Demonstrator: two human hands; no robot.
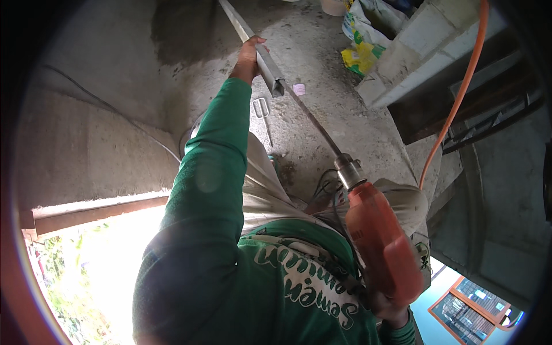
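My left hand (248,57) reaches forward and is wrapped round a long grey metal channel (269,70), which runs away toward the top of the view. My right hand (391,311), low at the right and partly hidden, grips the rear of a red power drill (376,230). A long thin metal rod (312,121) sits in the drill's silver chuck (349,169). The rod's far end meets the near end of the channel; how far it goes inside cannot be seen. On the floor beneath lies a metal rod with a rectangular loop (261,108).
An orange hose (460,98) hangs down at the right, beside concrete blocks (417,46). White and yellow sacks (365,34) lie at the back right. A dark cable (109,102) crosses the left wall. A pink scrap (299,89) lies on the rough floor.
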